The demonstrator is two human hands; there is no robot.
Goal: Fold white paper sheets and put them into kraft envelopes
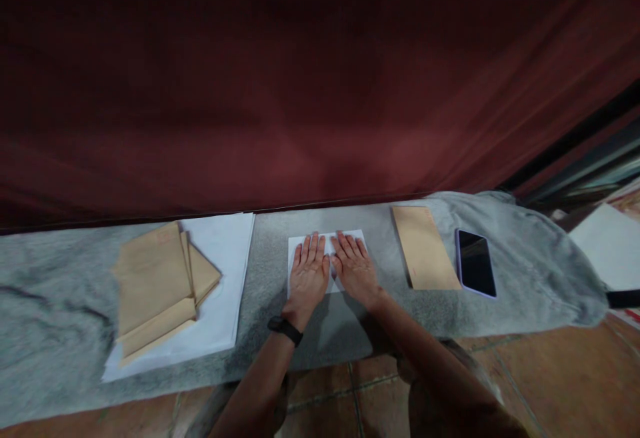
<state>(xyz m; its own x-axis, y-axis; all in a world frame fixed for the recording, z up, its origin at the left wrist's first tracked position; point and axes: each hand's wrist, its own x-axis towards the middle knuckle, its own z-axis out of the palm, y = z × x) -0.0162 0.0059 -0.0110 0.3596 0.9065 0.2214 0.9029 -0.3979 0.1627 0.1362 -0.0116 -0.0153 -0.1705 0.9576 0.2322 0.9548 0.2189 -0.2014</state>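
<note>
Pressing flat, the left hand (307, 279) and right hand (355, 276) apparently smooth the rectangular white paper sheet (329, 245) on soft grey cloth (383, 251); each grip clasps nothing.

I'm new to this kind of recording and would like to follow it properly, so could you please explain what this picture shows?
Certainly. There is no machine here: a person works with two bare hands, seen from a camera worn on the head, looking forward and down. The left hand, with a dark band at its wrist, and the right hand lie flat on a small white paper. Neither grips anything. Beneath is a surface covered with grey cloth. On the left, brown envelopes lie piled on larger white sheets. On the right lie a flat brown envelope and, beside it, a phone with a dark screen.
</note>
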